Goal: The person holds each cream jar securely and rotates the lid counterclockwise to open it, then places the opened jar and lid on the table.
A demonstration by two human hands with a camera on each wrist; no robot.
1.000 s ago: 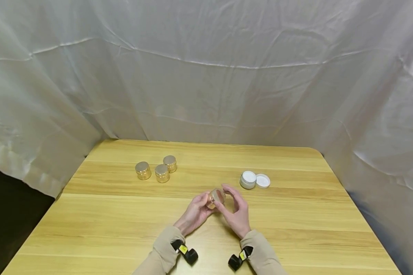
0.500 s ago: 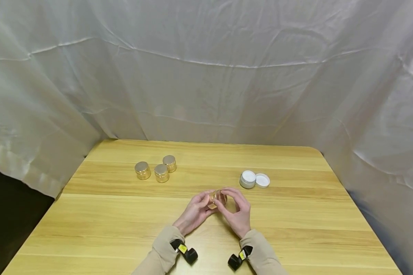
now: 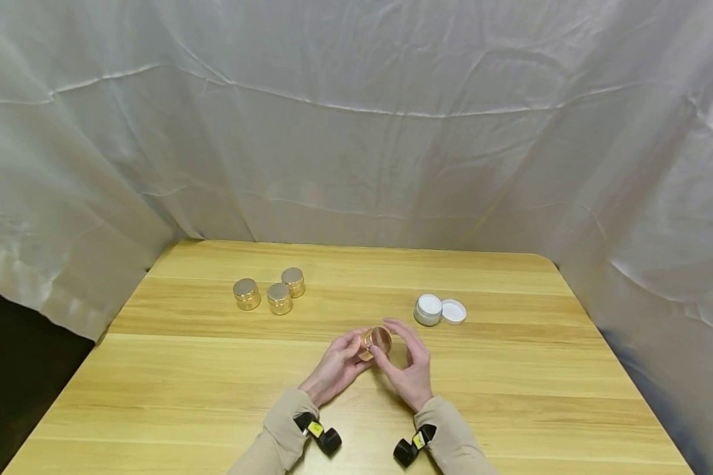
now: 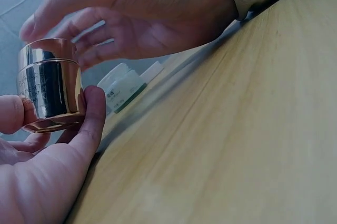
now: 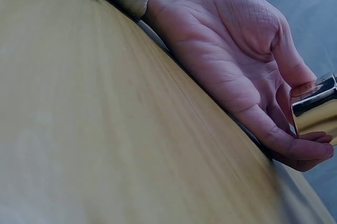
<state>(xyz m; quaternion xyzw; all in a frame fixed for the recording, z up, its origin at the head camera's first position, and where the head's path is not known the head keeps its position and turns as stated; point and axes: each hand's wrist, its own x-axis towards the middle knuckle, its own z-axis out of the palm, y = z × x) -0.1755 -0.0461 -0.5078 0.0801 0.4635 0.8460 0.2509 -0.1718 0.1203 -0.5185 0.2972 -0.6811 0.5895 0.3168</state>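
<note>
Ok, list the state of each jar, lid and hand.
Held gold jar: capped, tilted.
Left gold jar: capped, upright.
Middle gold jar: capped, upright.
Back gold jar: capped, upright.
White jar: uncapped, upright.
White lid: off, lying flat beside the white jar.
Left hand: gripping held gold jar.
Right hand: relaxed, beside held gold jar's top.

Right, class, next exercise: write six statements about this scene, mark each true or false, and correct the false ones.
1. The left hand holds a gold jar. True.
2. A white disc lies on the table beside the pale jar. True.
3. Four other gold jars stand on the table. False: three gold jars do.
4. The right hand is raised at the held jar. True.
5. The pale jar is left of the three gold jars. False: it is to their right.
6. Both sleeves are black. False: they are beige sleeves.
</note>
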